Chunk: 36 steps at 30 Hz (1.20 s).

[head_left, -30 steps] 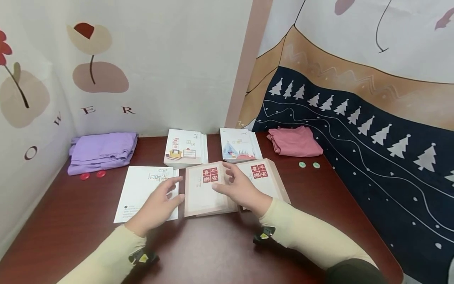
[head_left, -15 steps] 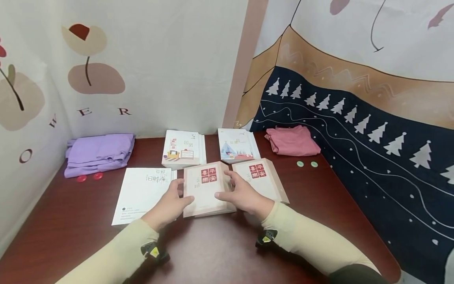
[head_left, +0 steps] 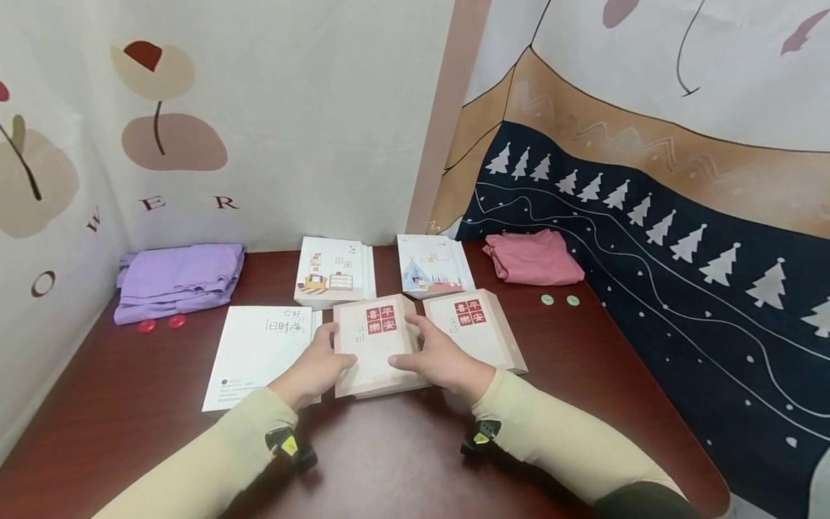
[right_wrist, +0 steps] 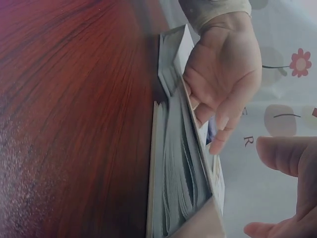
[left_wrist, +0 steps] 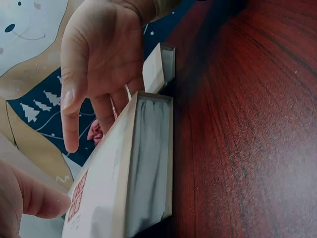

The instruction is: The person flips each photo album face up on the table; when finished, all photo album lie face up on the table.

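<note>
A cream photo album (head_left: 372, 360) with red square characters lies flat in front of me, its wavy page edges (right_wrist: 178, 168) showing in the right wrist view. My left hand (head_left: 319, 366) is at its left edge, fingers along the side and thumb reaching over the cover. At the opposite edge is my right hand (head_left: 447, 357), its thumb extended above the cover and its fingers beside the side. In the left wrist view the right palm faces the album, fingers fairly straight and partly hidden behind it. A matching album (head_left: 493, 339) lies just right, and a white one (head_left: 249, 360) left.
Two white illustrated albums (head_left: 331, 268) (head_left: 433, 267) stand in a row behind. Folded purple cloth (head_left: 178, 281) lies back left near red buttons (head_left: 176, 321); folded pink cloth (head_left: 534, 257) lies back right near green buttons (head_left: 573, 300). Printed fabric walls (head_left: 311, 130) border the dark red table (head_left: 389, 461).
My left hand has moved right from above the white album to the middle album's left edge. My right hand stays by its right edge. The middle album lies in about the same place.
</note>
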Tool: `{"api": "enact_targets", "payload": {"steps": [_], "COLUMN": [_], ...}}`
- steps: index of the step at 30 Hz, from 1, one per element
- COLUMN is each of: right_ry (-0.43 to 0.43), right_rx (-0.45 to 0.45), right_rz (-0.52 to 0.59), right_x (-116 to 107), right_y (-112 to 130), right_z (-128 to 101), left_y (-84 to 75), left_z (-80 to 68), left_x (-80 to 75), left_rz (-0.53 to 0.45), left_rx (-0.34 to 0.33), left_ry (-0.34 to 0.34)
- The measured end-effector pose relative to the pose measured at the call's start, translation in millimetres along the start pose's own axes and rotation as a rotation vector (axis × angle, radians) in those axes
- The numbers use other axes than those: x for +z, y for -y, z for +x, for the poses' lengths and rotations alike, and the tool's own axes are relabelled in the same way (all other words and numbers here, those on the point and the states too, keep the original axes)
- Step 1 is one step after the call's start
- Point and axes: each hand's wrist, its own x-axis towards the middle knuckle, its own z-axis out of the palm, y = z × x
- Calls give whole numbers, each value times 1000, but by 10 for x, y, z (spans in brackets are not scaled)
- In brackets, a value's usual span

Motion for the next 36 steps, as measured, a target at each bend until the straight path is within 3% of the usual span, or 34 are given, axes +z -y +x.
{"api": "enact_targets", "payload": {"steps": [9, 26, 36], "right_ry": [-22, -10, -45], "right_rx": [-36, -69, -110], "right_rz": [-79, -206, -213], "right_x": [29, 75, 56], "right_y": [29, 44, 26], "right_z": [6, -2, 20], "left_y": [-36, -70, -183], "left_z": [22, -28, -152], "left_x": [55, 40, -40], "left_rz": [23, -89, -154], "left_rx": [46, 32, 96], "left_ry": [-23, -52, -52]}}
